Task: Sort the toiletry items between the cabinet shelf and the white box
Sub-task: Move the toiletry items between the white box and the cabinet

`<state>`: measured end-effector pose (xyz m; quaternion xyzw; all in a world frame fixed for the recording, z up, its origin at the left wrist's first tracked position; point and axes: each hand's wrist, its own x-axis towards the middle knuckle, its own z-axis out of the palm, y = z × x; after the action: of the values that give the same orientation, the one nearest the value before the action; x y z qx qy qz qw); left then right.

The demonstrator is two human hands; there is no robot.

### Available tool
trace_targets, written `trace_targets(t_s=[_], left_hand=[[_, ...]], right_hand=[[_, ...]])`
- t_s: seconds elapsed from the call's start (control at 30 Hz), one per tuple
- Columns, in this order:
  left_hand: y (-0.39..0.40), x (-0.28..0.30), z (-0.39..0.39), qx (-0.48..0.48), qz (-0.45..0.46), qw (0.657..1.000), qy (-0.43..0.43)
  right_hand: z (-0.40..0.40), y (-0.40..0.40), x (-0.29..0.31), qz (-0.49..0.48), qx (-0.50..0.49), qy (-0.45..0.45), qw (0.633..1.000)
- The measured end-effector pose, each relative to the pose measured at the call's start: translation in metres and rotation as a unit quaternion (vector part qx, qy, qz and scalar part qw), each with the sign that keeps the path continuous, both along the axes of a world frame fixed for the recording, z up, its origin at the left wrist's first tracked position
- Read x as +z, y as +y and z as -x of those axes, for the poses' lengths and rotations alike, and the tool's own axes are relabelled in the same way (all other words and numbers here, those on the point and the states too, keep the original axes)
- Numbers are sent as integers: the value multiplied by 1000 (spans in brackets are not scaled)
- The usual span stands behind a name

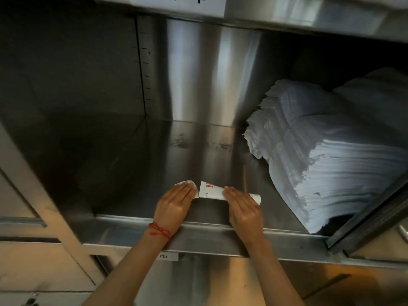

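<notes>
A white tube with a red label [210,190] lies on its side on the steel cabinet shelf [136,164], near the front edge. My right hand [242,206] rests on its right part with straight fingers, so only the tube's cap end shows past it. My left hand [175,203] lies flat with straight fingers on a small white packet [186,183], just left of the tube. The packet's far edge sticks out beyond the fingertips. The white box is not in view.
A tall stack of white folded paper sheets [326,151] fills the right side of the shelf. The shelf's raised front lip [198,237] runs under my wrists. A sliding door frame [364,217] stands at the right; a paper label [178,3] hangs above.
</notes>
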<state>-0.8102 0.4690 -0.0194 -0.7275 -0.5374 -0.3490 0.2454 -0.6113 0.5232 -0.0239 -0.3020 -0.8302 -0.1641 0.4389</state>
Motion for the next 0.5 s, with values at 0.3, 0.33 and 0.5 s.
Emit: trace_targets(t_s=[0.3, 0.33, 0.5], left_hand=[[23, -1, 7, 18, 40, 999, -17], [26, 0, 8, 20, 45, 999, -19], [36, 4, 10, 29, 82, 996, -31]], right_hand=[[13, 25, 0, 31, 1, -1, 1000], [14, 28, 1, 37, 0, -2, 999], [18, 40, 2, 63, -7, -10, 998]])
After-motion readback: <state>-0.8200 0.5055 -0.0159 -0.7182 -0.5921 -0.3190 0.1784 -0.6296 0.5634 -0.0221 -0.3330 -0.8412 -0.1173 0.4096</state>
